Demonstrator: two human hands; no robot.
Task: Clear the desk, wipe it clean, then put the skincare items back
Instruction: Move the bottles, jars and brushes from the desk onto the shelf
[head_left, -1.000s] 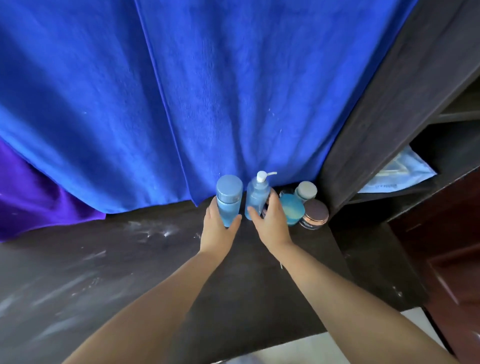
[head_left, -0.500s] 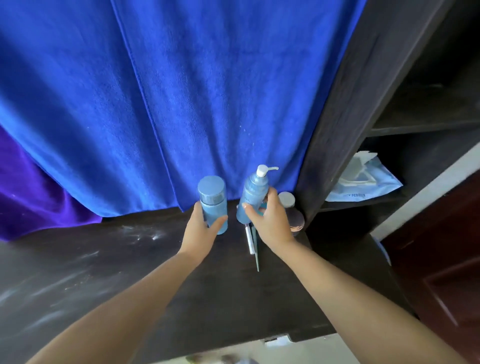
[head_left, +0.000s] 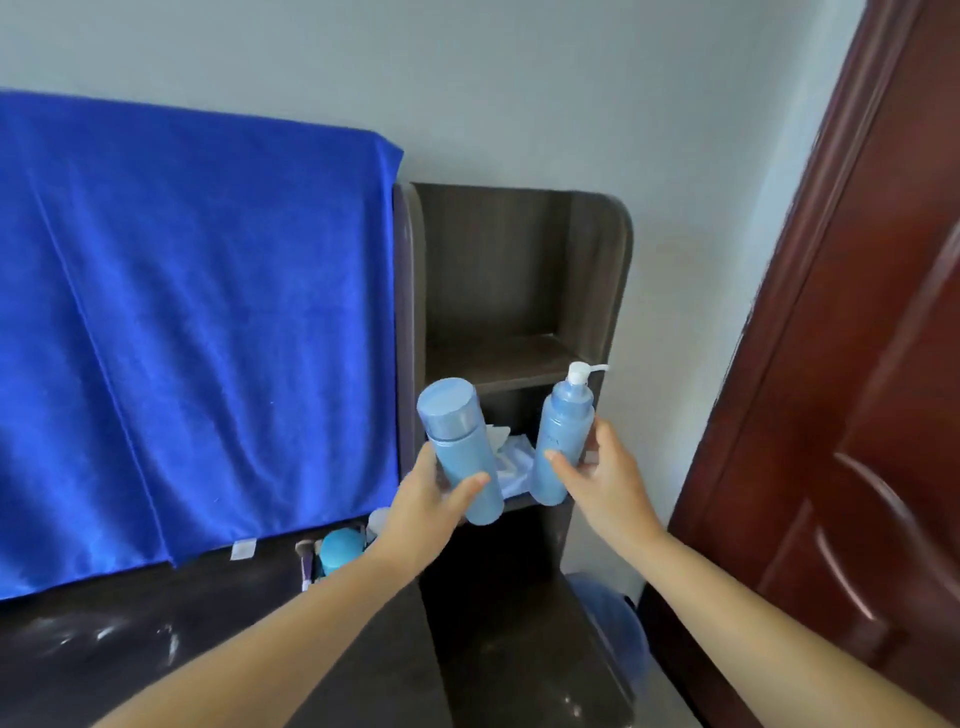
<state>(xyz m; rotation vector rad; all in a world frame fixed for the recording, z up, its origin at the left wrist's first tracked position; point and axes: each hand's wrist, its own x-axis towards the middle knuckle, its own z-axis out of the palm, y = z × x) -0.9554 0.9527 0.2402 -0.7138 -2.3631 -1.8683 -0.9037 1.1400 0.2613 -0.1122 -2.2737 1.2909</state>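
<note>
My left hand (head_left: 426, 499) grips a light blue capped bottle (head_left: 457, 441), held tilted in the air in front of the dark shelf unit (head_left: 519, 280). My right hand (head_left: 602, 478) grips a light blue pump bottle (head_left: 563, 436) with a white pump head, upright, beside the shelf's right side. Lower down, on the dark desk (head_left: 156, 644) against the blue towel, stand a round blue jar (head_left: 337, 553) and other small items, partly hidden by my left forearm. White streaks mark the desk surface.
A big blue towel (head_left: 197, 338) hangs over the desk's back. The shelf unit has open compartments; its middle one holds a white-blue packet (head_left: 511, 462). A dark red door (head_left: 857, 364) stands at the right. A blue bin (head_left: 618, 623) sits on the floor below.
Both hands have lifted their bottles off the desk and carried them up and right, in front of the shelf. The view has swung up to show the wall and door.
</note>
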